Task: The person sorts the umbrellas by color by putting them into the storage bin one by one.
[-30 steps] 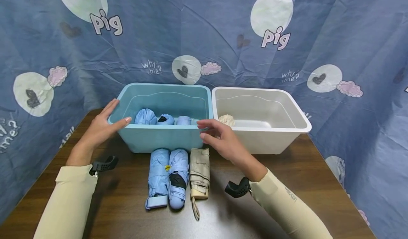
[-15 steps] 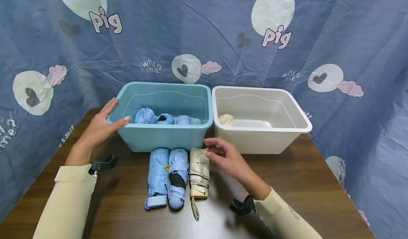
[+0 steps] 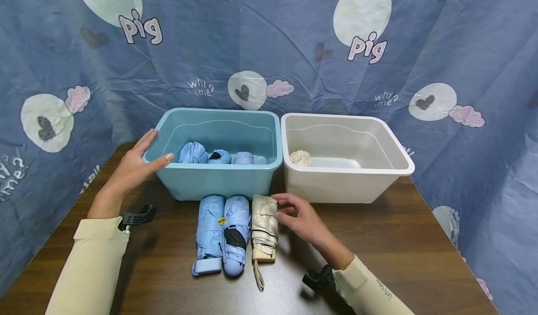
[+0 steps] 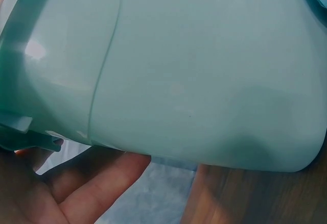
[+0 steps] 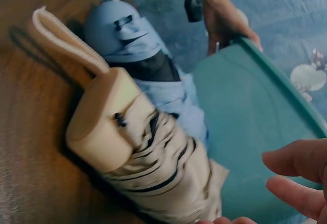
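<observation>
A folded beige umbrella (image 3: pixel 264 224) with a wrist loop lies on the table, right of two folded blue umbrellas, one lighter (image 3: pixel 210 233) and one with a black patch (image 3: pixel 235 231). My right hand (image 3: pixel 300 219) is at the beige umbrella's far right side, fingertips right at its edge. In the right wrist view, thumb and fingers are relaxed and do not wrap round it. My left hand (image 3: pixel 132 168) rests spread at the front left corner of the blue bin (image 3: pixel 222 182). Its fingers (image 4: pixel 107 191) lie along the bin's outer wall in the left wrist view.
Inside the blue bin stand several blue umbrellas, such as a bunched one (image 3: pixel 193 152). A white bin (image 3: pixel 336 186) stands close beside it and holds a cream rolled bundle (image 3: pixel 300 158). A printed blue curtain (image 3: pixel 311 63) hangs behind the wooden table (image 3: pixel 378 240).
My right hand has come down from the blue bin's front right rim to the beige umbrella's right side. The left hand stays at the bin's corner.
</observation>
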Demonstrator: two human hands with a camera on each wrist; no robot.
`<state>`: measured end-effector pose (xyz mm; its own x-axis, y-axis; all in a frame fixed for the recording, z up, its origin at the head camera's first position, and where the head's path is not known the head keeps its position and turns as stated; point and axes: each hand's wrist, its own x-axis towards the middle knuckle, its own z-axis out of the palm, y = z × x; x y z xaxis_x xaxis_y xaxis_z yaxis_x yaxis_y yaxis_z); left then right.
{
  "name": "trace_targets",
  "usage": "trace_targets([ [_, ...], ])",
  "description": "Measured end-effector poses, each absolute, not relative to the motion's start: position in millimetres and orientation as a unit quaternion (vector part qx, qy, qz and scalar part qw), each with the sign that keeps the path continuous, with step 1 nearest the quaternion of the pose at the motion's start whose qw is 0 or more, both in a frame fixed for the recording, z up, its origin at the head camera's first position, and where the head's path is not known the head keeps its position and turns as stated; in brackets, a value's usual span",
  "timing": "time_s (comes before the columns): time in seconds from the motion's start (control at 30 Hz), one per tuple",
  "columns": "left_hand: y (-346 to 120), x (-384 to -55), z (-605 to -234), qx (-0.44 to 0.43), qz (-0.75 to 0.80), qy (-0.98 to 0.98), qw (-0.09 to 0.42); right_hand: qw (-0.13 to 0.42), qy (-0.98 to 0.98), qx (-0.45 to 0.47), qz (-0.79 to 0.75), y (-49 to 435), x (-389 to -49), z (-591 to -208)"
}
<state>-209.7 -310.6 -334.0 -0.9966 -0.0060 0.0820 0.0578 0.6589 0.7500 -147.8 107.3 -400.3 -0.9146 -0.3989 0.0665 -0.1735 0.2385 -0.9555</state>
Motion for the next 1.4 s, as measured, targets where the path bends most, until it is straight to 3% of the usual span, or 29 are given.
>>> trace_targets([
  [0.4, -309.6, -208.9, -332.4, -0.009, -0.411, -0.911, 0.035, 0.102, 0.810, -0.184, -0.547, 102.6, -138.3, -394.9],
  [0.67, -309.4, -208.9, -332.1, -0.015, -0.416, -0.908, 0.040, 0.133, 0.817, -0.193, -0.527, 102.1, -149.9, -425.6],
  [1.1, -310.3, -208.3, -333.9, -0.021, -0.411, -0.911, 0.039, 0.033, 0.859, -0.223, -0.459, 91.0, -142.5, -436.8],
  [1.4, -310.7, -209.4, -333.5, -0.023, -0.418, -0.907, 0.037, 0.006, 0.890, -0.194, -0.413, 75.8, -140.3, -433.5],
])
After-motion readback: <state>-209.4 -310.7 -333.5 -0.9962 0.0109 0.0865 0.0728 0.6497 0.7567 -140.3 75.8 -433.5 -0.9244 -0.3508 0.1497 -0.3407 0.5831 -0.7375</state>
